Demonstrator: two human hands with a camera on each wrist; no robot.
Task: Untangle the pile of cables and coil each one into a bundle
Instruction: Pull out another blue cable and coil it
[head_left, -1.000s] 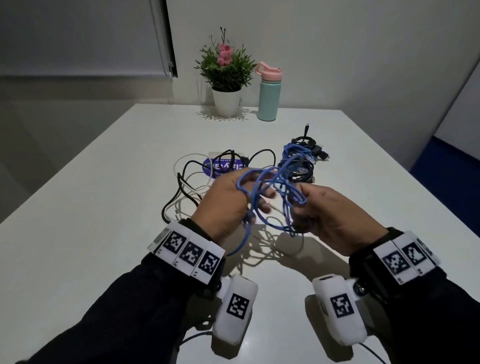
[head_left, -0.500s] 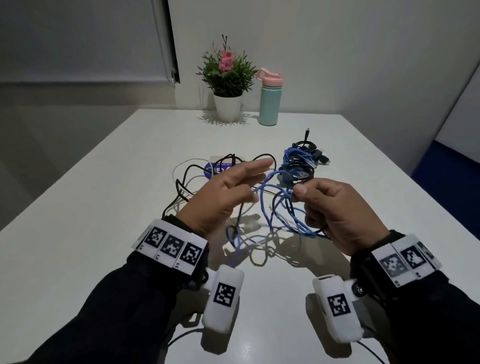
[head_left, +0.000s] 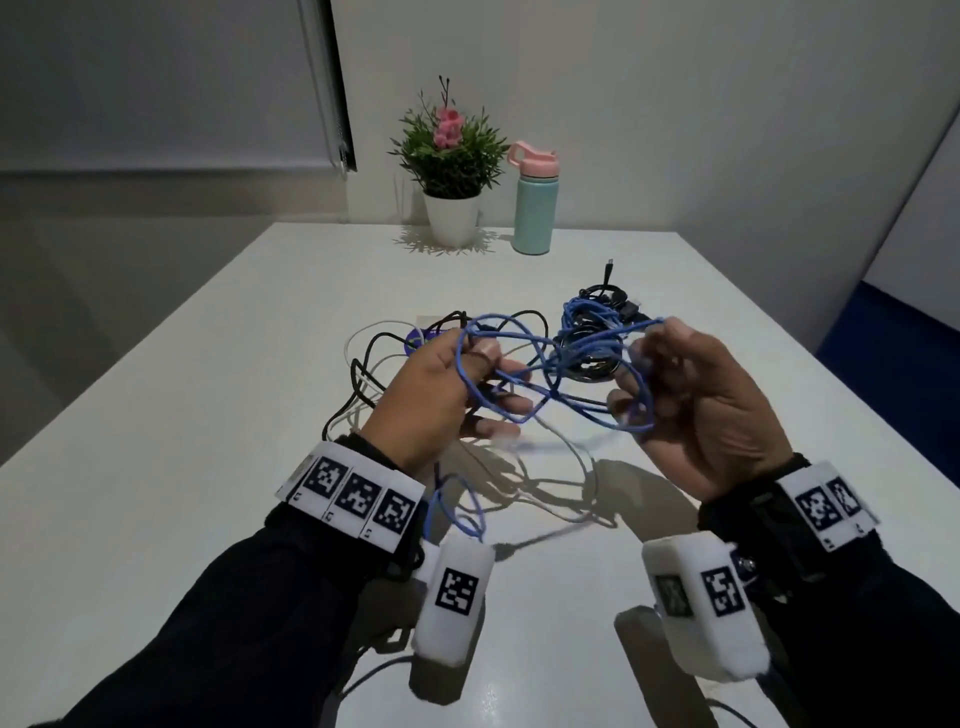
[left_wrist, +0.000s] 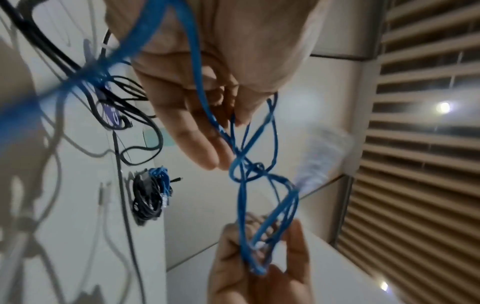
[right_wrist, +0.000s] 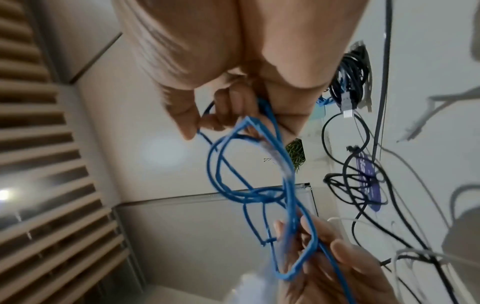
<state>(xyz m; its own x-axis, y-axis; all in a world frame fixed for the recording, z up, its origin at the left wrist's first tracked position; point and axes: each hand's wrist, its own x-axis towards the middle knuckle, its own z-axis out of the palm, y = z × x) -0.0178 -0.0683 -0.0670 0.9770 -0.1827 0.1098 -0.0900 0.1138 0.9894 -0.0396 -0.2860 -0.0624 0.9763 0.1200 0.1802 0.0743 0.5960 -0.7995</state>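
A tangled blue cable (head_left: 550, 364) hangs stretched between my two hands above the white table (head_left: 156, 441), with a knot (left_wrist: 249, 170) midway. My left hand (head_left: 457, 384) has loops hooked over its spread fingers and a strand held at the thumb (left_wrist: 228, 102). My right hand (head_left: 691, 395) pinches a strand at the fingertips, and its curled fingers (right_wrist: 228, 107) hold several loops. The cable's loose tail (head_left: 457, 509) hangs by my left wrist. Loose black and white cables (head_left: 363, 374) lie on the table behind my left hand.
A coiled bundle of black and blue cables (head_left: 597, 317) lies behind my right hand. A purple-labelled flat item (head_left: 418, 340) sits under the loose cables. A potted plant (head_left: 452, 171) and a teal bottle (head_left: 535, 208) stand at the far edge.
Both hands have risen and moved apart, pulling the blue tangle taut between them. The left hand, straight-fingered half a second ago, now has loops over its fingers.
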